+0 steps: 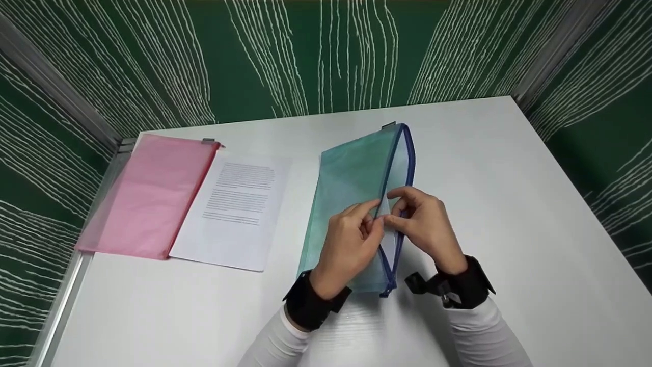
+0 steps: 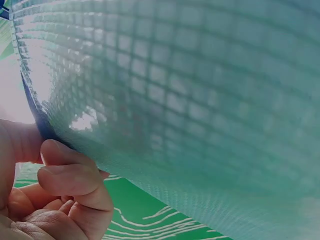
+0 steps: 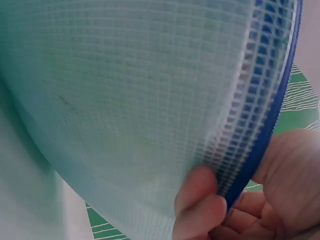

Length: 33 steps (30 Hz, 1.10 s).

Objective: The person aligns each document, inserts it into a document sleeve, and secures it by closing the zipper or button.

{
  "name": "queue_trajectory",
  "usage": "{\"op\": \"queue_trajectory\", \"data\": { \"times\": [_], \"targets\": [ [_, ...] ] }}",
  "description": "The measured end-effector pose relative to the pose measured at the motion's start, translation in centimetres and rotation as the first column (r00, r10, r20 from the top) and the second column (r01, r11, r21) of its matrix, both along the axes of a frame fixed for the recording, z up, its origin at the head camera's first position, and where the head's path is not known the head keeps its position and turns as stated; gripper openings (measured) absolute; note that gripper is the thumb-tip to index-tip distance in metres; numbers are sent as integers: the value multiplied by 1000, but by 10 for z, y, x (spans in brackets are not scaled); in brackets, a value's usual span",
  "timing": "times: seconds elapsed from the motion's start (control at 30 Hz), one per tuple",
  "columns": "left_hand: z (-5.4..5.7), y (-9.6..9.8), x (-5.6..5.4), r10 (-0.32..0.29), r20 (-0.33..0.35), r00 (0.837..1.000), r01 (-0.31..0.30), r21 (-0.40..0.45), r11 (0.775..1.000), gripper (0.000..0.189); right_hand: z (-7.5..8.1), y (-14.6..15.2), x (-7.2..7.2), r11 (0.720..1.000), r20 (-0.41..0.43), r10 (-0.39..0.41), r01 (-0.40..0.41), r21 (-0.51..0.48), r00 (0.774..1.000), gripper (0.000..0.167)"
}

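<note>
A teal mesh zipper pouch (image 1: 351, 158) with blue zipper edging stands tilted over the table, its mouth spread open on the right side. My left hand (image 1: 351, 239) pinches the near-left edge of that mouth between thumb and fingers. On the opposite edge, my right hand (image 1: 423, 224) pinches the blue zipper band (image 3: 270, 130). The left wrist view shows thumb and curled fingers (image 2: 70, 175) at the pouch's dark edge. The mesh wall fills most of both wrist views. A zipper end (image 1: 387, 290) hangs at the pouch's near corner.
A pink zipper pouch (image 1: 153, 199) lies flat at the left of the white table (image 1: 509, 204). Next to it lies a printed sheet of paper (image 1: 239, 204). Another sheet with faint lines (image 1: 351, 331) lies between my forearms. Green walls with white streaks surround the table.
</note>
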<state>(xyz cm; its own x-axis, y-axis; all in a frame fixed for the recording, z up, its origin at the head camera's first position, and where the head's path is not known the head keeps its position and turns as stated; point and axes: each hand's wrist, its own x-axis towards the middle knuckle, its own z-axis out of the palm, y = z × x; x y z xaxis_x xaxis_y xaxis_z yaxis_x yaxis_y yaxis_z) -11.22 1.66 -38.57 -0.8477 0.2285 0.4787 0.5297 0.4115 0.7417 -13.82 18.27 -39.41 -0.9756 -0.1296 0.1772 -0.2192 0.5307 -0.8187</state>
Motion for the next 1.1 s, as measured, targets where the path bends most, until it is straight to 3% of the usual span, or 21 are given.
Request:
{"op": "queue_trajectory", "data": {
  "times": [0.3, 0.5, 0.63, 0.77, 0.9, 1.0, 1.1],
  "targets": [
    [0, 0, -1, -36, 9, 999, 36, -8, 999, 30, 7, 0, 4, 975, 50, 66, -54, -215, 997, 11],
    [0, 1, -1, -115, 9, 993, 114, 22, 993, 32, 10, 0, 4, 935, 57, 38, -16, -355, 998, 22],
    [2, -3, 0, -173, 0, 985, 173, -16, 985, 33, 10, 3, 3, 921, 64, 1, 24, -389, 998, 23],
    [7, -12, 2, -260, 13, 965, 260, -125, 957, 34, 11, 7, 3, 906, 52, -20, 40, -422, 998, 24],
    [14, -24, 3, -333, 5, 943, 321, -275, 906, 33, 12, 11, 2, 884, 33, -52, 62, -464, 998, 25],
    [18, -31, 3, -357, -13, 934, 329, -359, 873, 45, 14, 12, 3, 859, 43, -109, 116, -499, 993, 23],
    [20, -35, 3, -347, -45, 937, 303, -389, 870, 54, 15, 12, 3, 831, 43, -157, 156, -535, 987, 23]
  ]
}}
